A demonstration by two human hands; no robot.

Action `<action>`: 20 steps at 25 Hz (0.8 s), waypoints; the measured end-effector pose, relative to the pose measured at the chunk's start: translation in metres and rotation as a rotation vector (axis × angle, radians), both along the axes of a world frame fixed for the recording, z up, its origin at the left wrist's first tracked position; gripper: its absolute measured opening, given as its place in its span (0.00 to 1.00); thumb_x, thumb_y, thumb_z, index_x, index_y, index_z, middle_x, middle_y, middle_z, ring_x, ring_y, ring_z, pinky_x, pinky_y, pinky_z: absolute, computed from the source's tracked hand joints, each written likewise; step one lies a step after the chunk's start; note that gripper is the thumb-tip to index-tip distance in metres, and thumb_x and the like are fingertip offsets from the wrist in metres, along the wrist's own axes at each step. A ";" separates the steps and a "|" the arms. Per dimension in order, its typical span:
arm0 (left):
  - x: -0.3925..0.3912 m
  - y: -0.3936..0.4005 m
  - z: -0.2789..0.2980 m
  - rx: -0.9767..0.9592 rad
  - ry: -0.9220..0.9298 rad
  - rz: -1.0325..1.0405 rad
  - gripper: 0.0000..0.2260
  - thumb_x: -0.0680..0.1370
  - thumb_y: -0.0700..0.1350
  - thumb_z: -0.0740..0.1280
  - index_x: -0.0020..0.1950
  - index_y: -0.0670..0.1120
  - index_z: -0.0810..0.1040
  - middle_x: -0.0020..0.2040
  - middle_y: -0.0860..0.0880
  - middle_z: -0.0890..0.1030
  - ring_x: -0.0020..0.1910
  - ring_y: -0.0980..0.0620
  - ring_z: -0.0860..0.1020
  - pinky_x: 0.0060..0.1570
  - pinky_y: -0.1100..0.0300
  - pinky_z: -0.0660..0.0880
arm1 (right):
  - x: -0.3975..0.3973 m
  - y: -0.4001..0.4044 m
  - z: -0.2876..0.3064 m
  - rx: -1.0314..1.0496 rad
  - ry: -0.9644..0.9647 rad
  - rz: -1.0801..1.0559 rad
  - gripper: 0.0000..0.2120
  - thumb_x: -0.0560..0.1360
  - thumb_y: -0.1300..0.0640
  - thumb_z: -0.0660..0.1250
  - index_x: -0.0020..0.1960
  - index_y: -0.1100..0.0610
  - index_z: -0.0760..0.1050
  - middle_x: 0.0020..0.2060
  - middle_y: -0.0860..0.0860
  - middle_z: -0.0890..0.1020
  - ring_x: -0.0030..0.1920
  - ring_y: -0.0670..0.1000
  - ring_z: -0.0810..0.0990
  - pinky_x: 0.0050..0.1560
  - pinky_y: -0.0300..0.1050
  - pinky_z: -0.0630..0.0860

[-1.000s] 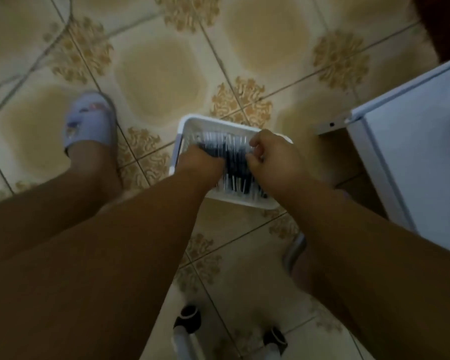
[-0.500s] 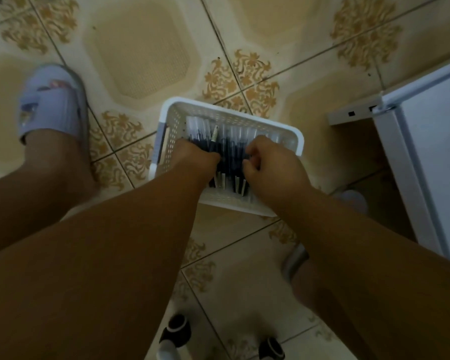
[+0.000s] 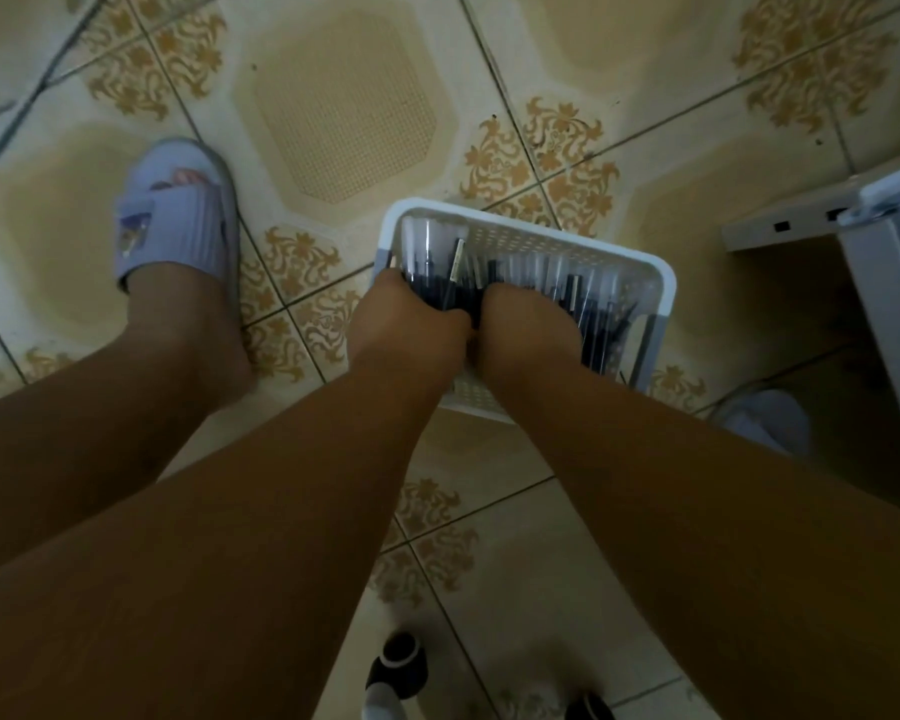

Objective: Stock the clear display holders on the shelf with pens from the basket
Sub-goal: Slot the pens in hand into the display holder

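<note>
Both hands (image 3: 468, 324) among slim dark pens (image 3: 494, 275) — perforated white plastic basket (image 3: 661, 298).

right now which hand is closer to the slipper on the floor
Left. The left hand is in the near-left part of the basket, on the side facing the slipper. The right hand is beside it, farther from the slipper.

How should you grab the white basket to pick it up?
Probably by its two short ends, one hand on each, coming down from above. The basket is a long rectangle lying flat on the floor, with a rim all round, and the loose pens could slide if it tips.
</note>
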State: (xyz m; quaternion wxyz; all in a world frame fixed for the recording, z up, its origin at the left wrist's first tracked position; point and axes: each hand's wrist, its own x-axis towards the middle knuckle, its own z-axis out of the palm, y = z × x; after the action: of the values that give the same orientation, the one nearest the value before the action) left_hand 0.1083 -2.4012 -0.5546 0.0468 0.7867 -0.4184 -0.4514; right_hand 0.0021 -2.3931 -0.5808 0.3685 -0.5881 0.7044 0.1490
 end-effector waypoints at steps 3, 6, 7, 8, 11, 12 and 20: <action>0.010 0.003 0.009 -0.007 0.029 0.059 0.15 0.67 0.44 0.72 0.53 0.50 0.76 0.43 0.51 0.80 0.41 0.49 0.81 0.42 0.51 0.81 | 0.018 -0.011 0.003 0.022 0.065 0.056 0.11 0.76 0.65 0.64 0.36 0.56 0.70 0.31 0.52 0.71 0.29 0.51 0.69 0.35 0.48 0.72; 0.024 0.004 0.016 -0.021 0.056 0.110 0.18 0.66 0.46 0.72 0.55 0.49 0.78 0.43 0.50 0.82 0.41 0.49 0.82 0.43 0.48 0.82 | 0.024 -0.016 0.003 0.075 0.058 0.025 0.11 0.76 0.65 0.64 0.37 0.57 0.69 0.31 0.52 0.70 0.32 0.53 0.71 0.38 0.49 0.74; 0.026 0.004 0.019 -0.020 0.068 0.123 0.19 0.65 0.47 0.72 0.56 0.49 0.79 0.43 0.49 0.83 0.41 0.48 0.83 0.42 0.48 0.82 | 0.021 -0.014 0.004 0.092 0.051 -0.002 0.10 0.77 0.63 0.64 0.37 0.57 0.69 0.31 0.52 0.70 0.33 0.53 0.72 0.38 0.49 0.74; 0.028 0.004 0.022 -0.018 0.074 0.128 0.19 0.65 0.47 0.72 0.56 0.49 0.79 0.43 0.49 0.83 0.41 0.48 0.83 0.42 0.47 0.83 | 0.017 -0.012 0.007 0.100 0.029 -0.037 0.10 0.77 0.61 0.64 0.37 0.58 0.69 0.32 0.52 0.71 0.34 0.53 0.73 0.37 0.48 0.74; 0.029 0.009 0.047 -0.035 0.123 0.138 0.20 0.63 0.49 0.71 0.54 0.48 0.78 0.43 0.47 0.83 0.41 0.46 0.83 0.42 0.45 0.82 | 0.003 0.002 0.031 0.045 -0.094 -0.140 0.14 0.79 0.53 0.63 0.36 0.56 0.68 0.31 0.52 0.72 0.31 0.52 0.71 0.30 0.42 0.66; 0.028 0.012 0.059 -0.045 0.153 0.140 0.20 0.62 0.49 0.71 0.53 0.49 0.78 0.43 0.47 0.83 0.41 0.45 0.83 0.42 0.44 0.82 | -0.003 0.008 0.046 0.005 -0.121 -0.156 0.14 0.79 0.52 0.61 0.37 0.56 0.67 0.31 0.52 0.71 0.31 0.52 0.70 0.28 0.42 0.62; 0.012 0.071 0.212 -0.240 0.274 0.037 0.15 0.63 0.49 0.68 0.48 0.47 0.78 0.41 0.44 0.82 0.40 0.44 0.83 0.40 0.44 0.82 | -0.029 0.076 0.220 -0.338 -0.165 -0.266 0.09 0.79 0.53 0.61 0.45 0.58 0.67 0.32 0.51 0.70 0.35 0.55 0.70 0.33 0.45 0.64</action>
State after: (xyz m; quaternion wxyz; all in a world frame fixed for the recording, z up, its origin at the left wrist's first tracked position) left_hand 0.1202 -2.3301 -0.3427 0.2052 0.7143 -0.4444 -0.5001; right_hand -0.0274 -2.3172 -0.3611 0.3373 -0.5538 0.7581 -0.0695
